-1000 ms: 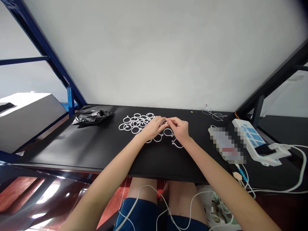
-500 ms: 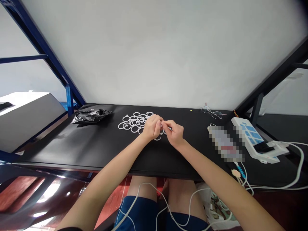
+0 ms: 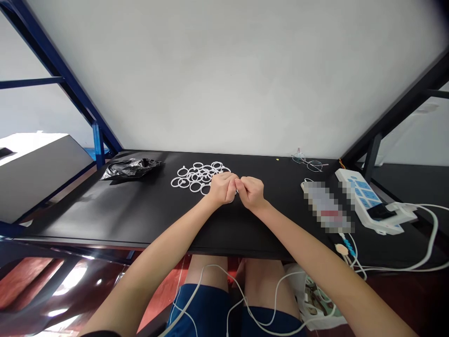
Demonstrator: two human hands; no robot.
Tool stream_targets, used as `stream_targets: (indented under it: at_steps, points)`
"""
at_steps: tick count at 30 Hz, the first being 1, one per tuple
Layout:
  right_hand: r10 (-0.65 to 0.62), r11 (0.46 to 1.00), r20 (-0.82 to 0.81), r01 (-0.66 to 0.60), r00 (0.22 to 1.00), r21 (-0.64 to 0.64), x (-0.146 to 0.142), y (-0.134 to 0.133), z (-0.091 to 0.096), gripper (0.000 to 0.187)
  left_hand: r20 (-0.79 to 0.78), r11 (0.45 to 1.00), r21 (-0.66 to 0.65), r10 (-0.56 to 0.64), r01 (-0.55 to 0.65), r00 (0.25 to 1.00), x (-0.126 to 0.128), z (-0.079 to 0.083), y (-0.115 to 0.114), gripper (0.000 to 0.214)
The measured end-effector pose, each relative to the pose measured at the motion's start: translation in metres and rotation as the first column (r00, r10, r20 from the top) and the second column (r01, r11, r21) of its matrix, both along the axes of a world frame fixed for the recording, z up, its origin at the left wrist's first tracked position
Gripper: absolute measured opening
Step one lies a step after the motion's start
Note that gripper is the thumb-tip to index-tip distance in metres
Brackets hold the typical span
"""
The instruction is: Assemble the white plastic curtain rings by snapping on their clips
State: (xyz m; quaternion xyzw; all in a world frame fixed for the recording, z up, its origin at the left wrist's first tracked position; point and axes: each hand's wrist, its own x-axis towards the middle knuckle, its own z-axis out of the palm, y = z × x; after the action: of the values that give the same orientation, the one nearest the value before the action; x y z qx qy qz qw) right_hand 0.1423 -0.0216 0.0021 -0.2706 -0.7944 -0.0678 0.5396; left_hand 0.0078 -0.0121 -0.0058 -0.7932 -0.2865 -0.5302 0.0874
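Note:
My left hand [image 3: 223, 188] and my right hand [image 3: 250, 191] are both closed, knuckles up, thumbs and fingertips meeting above the black table. Slivers of a white ring [image 3: 231, 201] show at the fingers; the rest is covered by the hands, including exactly where each pinches it. Just beyond and to the left of my left hand lies a loose cluster of white plastic rings [image 3: 195, 187], several of them overlapping. Small round tabs or eyelets stick out from some, like those on curtain rings.
A crumpled black plastic bag [image 3: 131, 169] lies on the black table [image 3: 105, 210] at left. Eyeglasses [image 3: 315, 166], a pixelated phone-like object [image 3: 326, 206] and a white power strip [image 3: 365, 196] are at right. White cables [image 3: 417, 269] run along the table edge and across my lap.
My right fingers have curled in tighter, and both fists now press together. The white rings that showed beneath and between my hands are mostly covered. The view has shifted slightly.

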Motion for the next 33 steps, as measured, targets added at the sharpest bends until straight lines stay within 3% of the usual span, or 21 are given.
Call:
stream_targets:
  at_steps: [7, 15, 23, 29, 33]
  points:
    - [0.043, 0.999, -0.017, -0.043, 0.999, -0.020, 0.000, -0.001, -0.003, 0.045, 0.009, 0.998, 0.046, -0.043, 0.042, 0.999, -0.001, 0.002, -0.002, 0.040]
    - [0.063, 0.989, -0.021, -0.065, 0.998, -0.130, 0.001, -0.003, -0.005, 0.049, -0.062, 1.000, -0.013, 0.004, -0.005, 0.998, -0.002, 0.002, -0.004, 0.048]
    - [0.111, 0.984, -0.037, -0.115, 0.993, -0.135, 0.000, -0.006, -0.004, 0.047, -0.059, 0.997, 0.069, -0.023, 0.028, 0.998, -0.002, 0.003, -0.005, 0.043]
    - [0.098, 0.964, -0.130, -0.127, 0.987, -0.236, 0.002, 0.001, -0.002, 0.049, -0.112, 0.995, -0.036, 0.093, -0.098, 0.989, -0.011, 0.006, 0.001, 0.038]
    - [-0.004, 0.932, -0.232, -0.080, 0.973, -0.353, 0.012, 0.012, 0.006, 0.049, -0.156, 0.927, -0.225, 0.269, -0.300, 0.950, -0.020, 0.010, 0.007, 0.030]
